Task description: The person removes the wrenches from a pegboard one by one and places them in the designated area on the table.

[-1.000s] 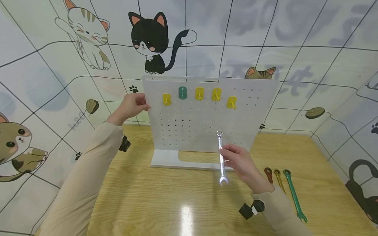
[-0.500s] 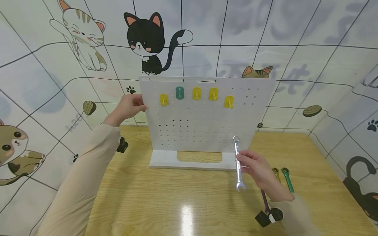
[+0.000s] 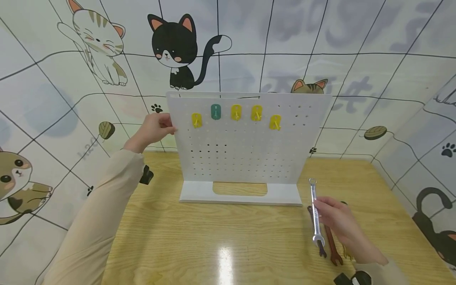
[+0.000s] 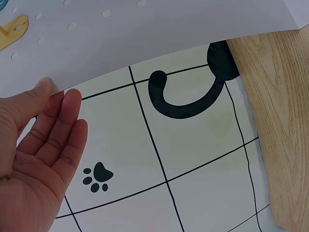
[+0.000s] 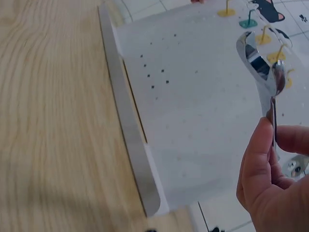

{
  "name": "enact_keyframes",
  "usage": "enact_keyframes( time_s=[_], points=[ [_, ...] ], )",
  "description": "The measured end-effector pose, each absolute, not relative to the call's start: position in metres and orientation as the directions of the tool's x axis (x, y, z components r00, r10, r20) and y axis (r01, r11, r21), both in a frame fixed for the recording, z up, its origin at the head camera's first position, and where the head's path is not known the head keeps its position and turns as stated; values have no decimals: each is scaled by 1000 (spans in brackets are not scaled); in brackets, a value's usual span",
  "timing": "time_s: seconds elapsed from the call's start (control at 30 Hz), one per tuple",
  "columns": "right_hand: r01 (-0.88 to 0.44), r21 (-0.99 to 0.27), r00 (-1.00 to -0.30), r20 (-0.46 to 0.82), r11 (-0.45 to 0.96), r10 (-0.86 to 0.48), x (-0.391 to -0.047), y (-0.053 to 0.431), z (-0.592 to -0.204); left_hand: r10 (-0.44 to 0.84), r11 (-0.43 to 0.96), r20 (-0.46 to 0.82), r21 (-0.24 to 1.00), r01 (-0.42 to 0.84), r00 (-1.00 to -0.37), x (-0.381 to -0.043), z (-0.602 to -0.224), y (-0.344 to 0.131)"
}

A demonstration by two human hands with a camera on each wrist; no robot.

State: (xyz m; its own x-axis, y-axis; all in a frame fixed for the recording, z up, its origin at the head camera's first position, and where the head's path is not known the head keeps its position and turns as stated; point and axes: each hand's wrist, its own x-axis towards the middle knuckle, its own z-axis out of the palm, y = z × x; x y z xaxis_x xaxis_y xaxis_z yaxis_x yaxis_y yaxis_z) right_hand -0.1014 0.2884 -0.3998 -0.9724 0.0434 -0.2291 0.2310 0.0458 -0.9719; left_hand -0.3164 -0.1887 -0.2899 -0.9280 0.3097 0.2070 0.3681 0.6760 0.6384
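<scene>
At the left edge of a white pegboard [image 3: 235, 158], my left hand [image 3: 155, 128] pinches the board between thumb and fingers; the left wrist view shows the thumb [image 4: 42, 89] on its face. My right hand [image 3: 342, 227] pinches a silver combination wrench [image 3: 315, 215] by its shank, ring end up and open end down. This wrench overlaps a purple wrench [image 3: 322, 249] on the table in the head view. Beside that lies a red-brown wrench [image 3: 333, 247]. A gold wrench [image 3: 347, 252] is mostly hidden behind my right hand.
Across the board's upper part sit several yellow hooks [image 3: 275, 122] and one teal hook [image 3: 215, 112]. The board's flat white foot [image 3: 196, 192] rests on a wooden table [image 3: 171, 237]. Behind stands a wall [image 3: 263, 71] with cat drawings.
My right hand has carried the silver wrench rightward and down, from in front of the board to over the wrenches on the table. My left hand keeps its grip on the board's edge.
</scene>
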Motion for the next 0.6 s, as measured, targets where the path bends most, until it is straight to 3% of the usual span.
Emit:
enact_keyframes(
  time_s=[0.6],
  points=[
    [384, -922, -913, -370, 52, 169, -72, 375, -437, 303, 678, 213, 637, 367, -929, -314, -290, -191]
  ],
)
